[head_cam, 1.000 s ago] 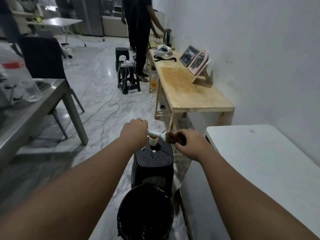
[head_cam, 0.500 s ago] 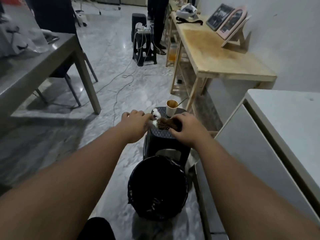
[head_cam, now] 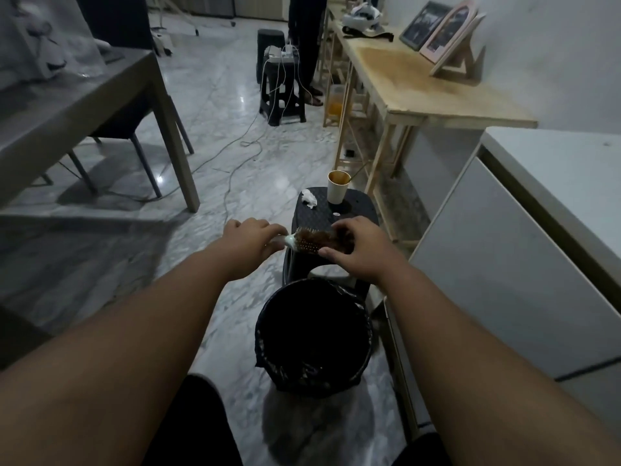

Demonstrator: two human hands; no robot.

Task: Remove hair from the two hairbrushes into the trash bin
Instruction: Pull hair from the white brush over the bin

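One hairbrush (head_cam: 311, 242), one trash bin (head_cam: 302, 381), one paper cup (head_cam: 337, 191), two hands (head_cam: 250, 240) (head_cam: 361, 247), two dark stools (head_cam: 322, 210) (head_cam: 282, 95), two picture frames (head_cam: 425, 25) (head_cam: 448, 28) far right.

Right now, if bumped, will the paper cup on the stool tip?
Likely tippy: the paper cup is tall on a narrow base. Probably light and crushable, being paper. Brown inside hints at drink, so it may spill on the stool.

Brush (head_cam: 307, 242): white handle, pale-tipped bristles, head matted with brown hair (head_cam: 324, 237). It lies about level in the air, handle to the left, just beyond the bin's far rim. Left grip (head_cam: 250, 238) holds the handle; right grip (head_cam: 361, 245) pinches the head. Bin (head_cam: 260, 344): round, black, bag-lined, upright on the floor, mouth open.
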